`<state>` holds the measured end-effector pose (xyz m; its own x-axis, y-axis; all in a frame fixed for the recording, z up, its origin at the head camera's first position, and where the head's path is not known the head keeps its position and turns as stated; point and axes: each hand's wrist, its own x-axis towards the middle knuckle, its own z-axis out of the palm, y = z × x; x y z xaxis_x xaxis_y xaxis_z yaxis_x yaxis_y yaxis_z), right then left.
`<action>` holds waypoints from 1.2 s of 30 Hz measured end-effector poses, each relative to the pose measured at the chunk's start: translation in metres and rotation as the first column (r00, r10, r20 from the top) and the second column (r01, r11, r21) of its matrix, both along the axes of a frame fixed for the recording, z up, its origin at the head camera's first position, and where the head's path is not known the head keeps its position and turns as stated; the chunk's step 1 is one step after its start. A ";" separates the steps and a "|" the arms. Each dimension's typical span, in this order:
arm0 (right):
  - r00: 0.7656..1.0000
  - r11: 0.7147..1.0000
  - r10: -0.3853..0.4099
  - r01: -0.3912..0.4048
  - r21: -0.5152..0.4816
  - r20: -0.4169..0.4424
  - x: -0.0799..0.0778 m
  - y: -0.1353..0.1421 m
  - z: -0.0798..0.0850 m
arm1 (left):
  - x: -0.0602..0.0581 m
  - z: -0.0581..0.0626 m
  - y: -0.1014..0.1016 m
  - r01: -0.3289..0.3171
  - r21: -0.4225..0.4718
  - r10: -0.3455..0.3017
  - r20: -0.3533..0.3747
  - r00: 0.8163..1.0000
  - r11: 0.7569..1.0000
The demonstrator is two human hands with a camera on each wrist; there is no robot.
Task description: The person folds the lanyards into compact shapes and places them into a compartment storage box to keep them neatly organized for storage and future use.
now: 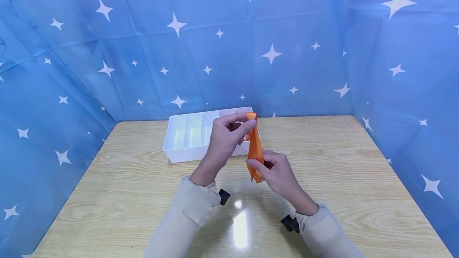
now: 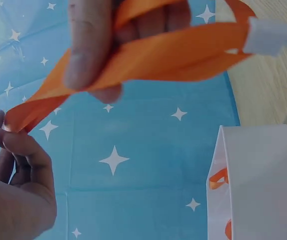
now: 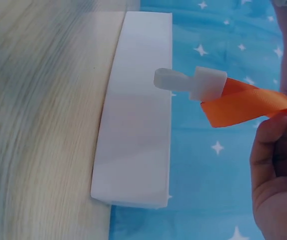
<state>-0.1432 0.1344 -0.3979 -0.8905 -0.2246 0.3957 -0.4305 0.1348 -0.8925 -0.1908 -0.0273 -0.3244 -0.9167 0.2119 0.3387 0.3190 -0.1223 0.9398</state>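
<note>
An orange lanyard (image 1: pixel 255 144), folded lengthwise, hangs between the two hands above the table. My left hand (image 1: pixel 225 135) pinches its upper folded end between thumb and fingers. Lower down, my right hand (image 1: pixel 279 172) grips the strap with the thumb across its front. At the strap's lower end the right wrist view shows a white plastic clip (image 3: pixel 209 83), hanging free of both hands. Behind the left hand stands a white divided box (image 1: pixel 188 155), partly covered by that hand. Inside it, a piece of orange strap (image 2: pixel 218 179) is visible in the left wrist view.
The box sits near the back edge of a light wooden table (image 1: pixel 125 194). A blue curtain with white stars (image 1: pixel 215 51) hangs behind the table and along its sides. Small black devices (image 1: pixel 224 197) show at both sleeve cuffs.
</note>
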 end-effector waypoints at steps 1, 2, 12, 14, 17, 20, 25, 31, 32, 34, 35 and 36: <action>1.000 1.000 -0.002 0.002 0.000 0.002 0.001 0.000 0.000 | 0.000 -0.001 0.000 -0.011 -0.010 0.011 0.001 1.000 1.000; 1.000 1.000 -0.002 0.002 0.002 0.003 0.002 0.000 0.000 | -0.001 -0.001 0.000 -0.022 -0.018 0.022 0.002 1.000 1.000; 1.000 1.000 0.027 -0.027 0.002 0.003 0.010 -0.001 0.002 | -0.009 -0.015 0.001 -0.159 -0.034 0.159 0.018 0.987 0.987; 1.000 1.000 0.028 -0.028 0.005 -0.008 0.011 -0.001 0.005 | -0.011 -0.018 0.001 -0.171 -0.042 0.172 0.022 0.985 0.984; 0.999 0.999 0.034 -0.033 0.011 -0.030 0.014 -0.002 0.007 | -0.012 -0.023 0.001 -0.171 -0.075 0.172 0.011 0.985 0.982; 0.997 0.999 0.044 -0.044 0.007 -0.056 0.016 -0.002 0.011 | -0.012 -0.027 0.001 -0.164 -0.125 0.163 -0.023 0.986 0.978; 0.995 0.999 0.048 -0.048 0.001 -0.086 0.021 -0.001 0.020 | -0.009 -0.035 0.001 -0.193 -0.194 0.180 -0.083 0.980 0.962; 0.992 0.998 0.055 -0.056 -0.003 -0.111 0.022 0.000 0.023 | -0.008 -0.044 0.000 -0.216 -0.256 0.191 -0.118 0.974 0.942; 0.992 0.998 0.055 -0.056 -0.006 -0.117 0.022 0.000 0.024 | -0.008 -0.046 -0.001 -0.217 -0.266 0.190 -0.124 0.974 0.939; 0.989 0.998 0.056 -0.058 -0.006 -0.139 0.022 0.001 0.024 | -0.008 -0.049 -0.001 -0.214 -0.280 0.182 -0.136 0.974 0.936; 0.987 0.999 0.052 -0.053 -0.003 -0.153 0.022 0.002 0.025 | -0.007 -0.050 -0.001 -0.209 -0.287 0.175 -0.141 0.974 0.935; 0.985 0.999 0.051 -0.053 -0.005 -0.164 0.022 0.002 0.026 | -0.006 -0.051 -0.001 -0.204 -0.291 0.168 -0.144 0.975 0.935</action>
